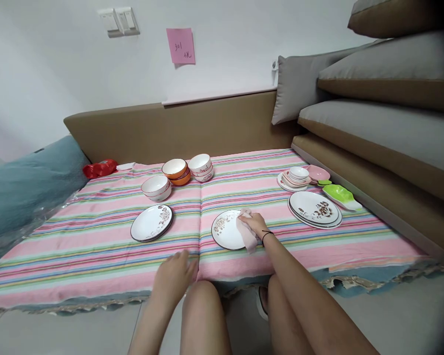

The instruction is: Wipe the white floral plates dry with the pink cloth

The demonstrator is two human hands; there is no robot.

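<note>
My right hand [254,223] is closed on a pale pink cloth [246,234] and presses it onto the right part of a white plate with a dark rim and floral print [225,230] on the striped cloth. My left hand [173,278] rests near the front edge of the striped cover [96,256], fingers loosely together, holding nothing. A second matching plate [151,223] lies to the left, apart from both hands.
At the back stand white bowls [156,187], stacked orange bowls [175,171] and stacked white bowls [201,167]. To the right lie a stack of plates [314,209], small dishes [298,177], a pink dish [318,173] and a green dish [341,195]. Cushions [385,118] rise on the right.
</note>
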